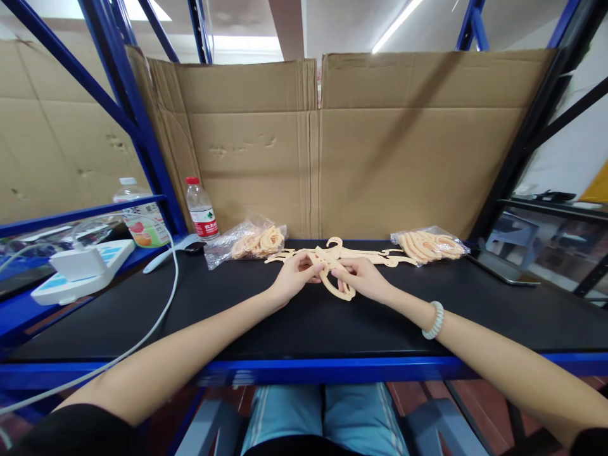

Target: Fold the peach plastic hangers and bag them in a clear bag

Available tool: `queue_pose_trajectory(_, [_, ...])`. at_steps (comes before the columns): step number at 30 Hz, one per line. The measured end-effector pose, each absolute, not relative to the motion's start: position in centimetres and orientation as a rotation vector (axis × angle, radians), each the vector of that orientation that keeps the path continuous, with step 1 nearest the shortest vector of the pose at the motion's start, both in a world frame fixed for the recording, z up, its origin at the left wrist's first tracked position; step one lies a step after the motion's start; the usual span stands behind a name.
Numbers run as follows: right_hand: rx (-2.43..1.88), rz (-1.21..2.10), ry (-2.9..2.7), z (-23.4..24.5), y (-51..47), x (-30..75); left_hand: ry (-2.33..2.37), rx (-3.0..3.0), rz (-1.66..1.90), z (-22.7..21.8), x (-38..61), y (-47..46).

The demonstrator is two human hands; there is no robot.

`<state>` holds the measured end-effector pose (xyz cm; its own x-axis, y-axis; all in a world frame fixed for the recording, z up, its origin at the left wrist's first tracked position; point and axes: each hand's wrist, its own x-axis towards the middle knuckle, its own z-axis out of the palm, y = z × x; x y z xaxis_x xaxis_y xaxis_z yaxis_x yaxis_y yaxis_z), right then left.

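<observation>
My left hand (295,275) and my right hand (361,277) meet at the middle of the black table top (237,316), both pinched on a small curved peach-coloured plastic piece (338,289). Just behind them lies a flat row of joined peach pieces with a hook at the top (335,251). A pale bead bracelet sits on my right wrist. My fingers cover part of the held piece.
Two clear bags of peach pieces lie at the back, one on the left (251,242) and one on the right (430,245). A water bottle (202,210), a white charger (78,263) with cable, cardboard walls and blue rack posts surround the table. A tablet (503,269) lies at the right.
</observation>
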<state>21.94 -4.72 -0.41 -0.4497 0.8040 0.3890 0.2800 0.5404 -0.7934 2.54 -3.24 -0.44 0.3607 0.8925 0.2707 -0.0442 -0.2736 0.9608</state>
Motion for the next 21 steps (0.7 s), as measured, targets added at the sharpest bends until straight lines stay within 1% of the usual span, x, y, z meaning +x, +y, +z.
queue_pose_trajectory(3, [-0.852, 0.933, -2.025, -0.59, -4.71, 21.8, 0.792, 1.545, 1.105, -0.5, 2.45, -3.08])
queue_pose_trajectory(9, [-0.847, 0.964, -2.097, -0.96, -4.4, 21.76, 0.802, 1.52, 1.076, -0.47, 2.67, -3.03])
queue_pose_trajectory(11, [-0.866, 0.866, -2.166, -1.12, -4.28, 21.76, 0.87, 1.516, 1.044, -0.51, 2.71, -2.95])
queue_pose_trajectory(16, [-0.92, 0.464, -2.296, -1.3, -4.19, 21.75, 1.062, 1.649, 0.863, -0.59, 2.46, -2.39])
queue_pose_trajectory(21, [-0.984, 0.402, -2.365, -1.03, -4.49, 21.74, 1.382, 2.165, 0.747, -0.22, 1.96, -2.42])
